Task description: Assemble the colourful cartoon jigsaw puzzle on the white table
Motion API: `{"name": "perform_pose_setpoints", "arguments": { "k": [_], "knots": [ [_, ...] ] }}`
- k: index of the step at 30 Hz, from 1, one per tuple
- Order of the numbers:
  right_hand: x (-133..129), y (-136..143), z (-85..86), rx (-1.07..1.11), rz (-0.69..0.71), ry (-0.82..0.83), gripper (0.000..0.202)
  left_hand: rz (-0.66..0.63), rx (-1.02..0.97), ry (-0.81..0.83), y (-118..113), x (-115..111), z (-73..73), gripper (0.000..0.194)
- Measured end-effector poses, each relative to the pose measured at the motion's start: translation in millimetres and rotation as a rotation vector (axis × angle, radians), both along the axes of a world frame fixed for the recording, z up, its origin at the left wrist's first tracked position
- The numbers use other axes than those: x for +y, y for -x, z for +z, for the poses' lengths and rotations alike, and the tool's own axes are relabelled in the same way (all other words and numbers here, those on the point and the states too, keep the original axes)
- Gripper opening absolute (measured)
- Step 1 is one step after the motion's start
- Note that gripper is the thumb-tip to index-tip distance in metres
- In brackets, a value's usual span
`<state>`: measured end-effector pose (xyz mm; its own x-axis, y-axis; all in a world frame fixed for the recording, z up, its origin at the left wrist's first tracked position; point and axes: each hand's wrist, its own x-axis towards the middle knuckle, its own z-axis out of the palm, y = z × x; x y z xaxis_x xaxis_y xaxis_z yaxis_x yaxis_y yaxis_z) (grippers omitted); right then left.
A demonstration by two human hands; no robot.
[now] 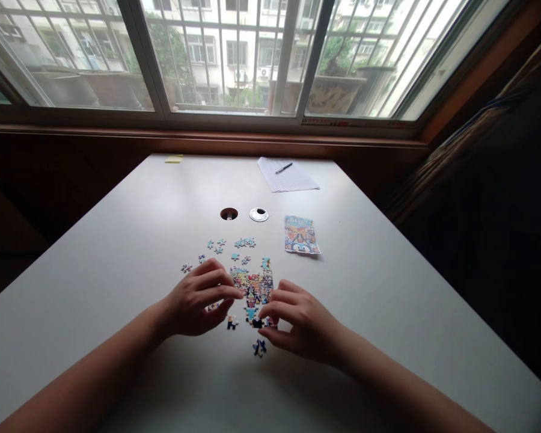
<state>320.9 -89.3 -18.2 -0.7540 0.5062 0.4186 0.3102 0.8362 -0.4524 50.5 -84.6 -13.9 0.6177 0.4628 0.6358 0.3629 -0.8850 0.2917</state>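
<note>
A partly joined jigsaw puzzle lies on the white table between my hands, its picture made of many small colourful figures. My right hand is at its lower right, with thumb and index finger around a dark puzzle piece at the bottom edge. My left hand hovers at the left side, fingers curved and thumb apart, with no piece visible between them. Under it a loose piece is partly hidden. A dark and white piece and a blue and white piece lie below.
Several loose pieces are scattered beyond the puzzle. A picture card lies to the right. Farther back are a cable hole, its round metal cover, paper sheets with a pen, and a yellow note.
</note>
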Motion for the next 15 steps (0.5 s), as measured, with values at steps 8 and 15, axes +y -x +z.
{"name": "perform_pose_setpoints", "arguments": {
  "k": [8, 15],
  "knots": [
    [-3.9, 3.3, -5.5, -0.214, -0.046, -0.169, 0.013, -0.076, 0.166, -0.011, 4.8, -0.4, 4.3, 0.026],
    [-4.1, 2.3, -7.9, -0.225, -0.044, -0.195, 0.013, -0.105, 0.185, 0.002, 1.6, -1.2, 6.0, 0.028]
  ]
}}
